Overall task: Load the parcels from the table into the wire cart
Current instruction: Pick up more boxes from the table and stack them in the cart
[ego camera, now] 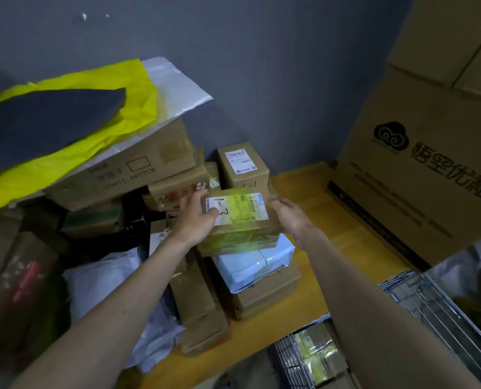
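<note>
I've got both hands on the labelled parcel (238, 220): left hand (198, 211) and right hand (292, 217) clamp its short ends, long axis spanning between my fingers. Wire cart (418, 299) sits below-right, nearer the right hand.

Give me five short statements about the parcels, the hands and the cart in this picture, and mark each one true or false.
1. Both hands hold the box marked "1-3". True: the left hand grips its left side and the right hand its right side.
2. That box rests inside the wire cart. False: it is over the table's parcel pile, above a white padded parcel; the wire cart is at lower right.
3. The wooden table is orange-yellow. True.
4. The big printed carton stands at the left. False: it stands at the right.
5. A yellow bag lies on top of the stacked boxes at left. True.
</note>
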